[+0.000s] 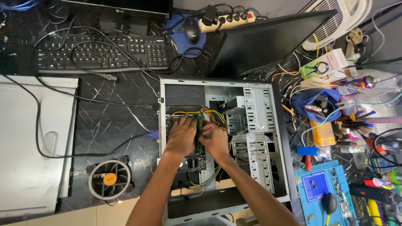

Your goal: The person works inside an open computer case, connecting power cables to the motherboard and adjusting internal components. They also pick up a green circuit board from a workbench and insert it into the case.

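Inside the open computer case point(268, 90), a thin green memory module point(200, 132) standing upright between both hands; stiff, light, fragile, best taken by its edges; left hand point(181, 136) flat, fingers together, pressing beside it; right hand point(215, 140) curled, seemingly pinching its edge; forearms angled inward, wrists bent down; yellow wires point(188, 113) just beyond fingertips.

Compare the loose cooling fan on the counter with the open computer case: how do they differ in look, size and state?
The cooling fan is small and round, with a pale ring and an orange hub; the computer case is a large grey metal box. The fan lies alone and untouched; the case lies open on its side with the left hand and right hand inside, on a green board. Both rest on the dark marble counter.
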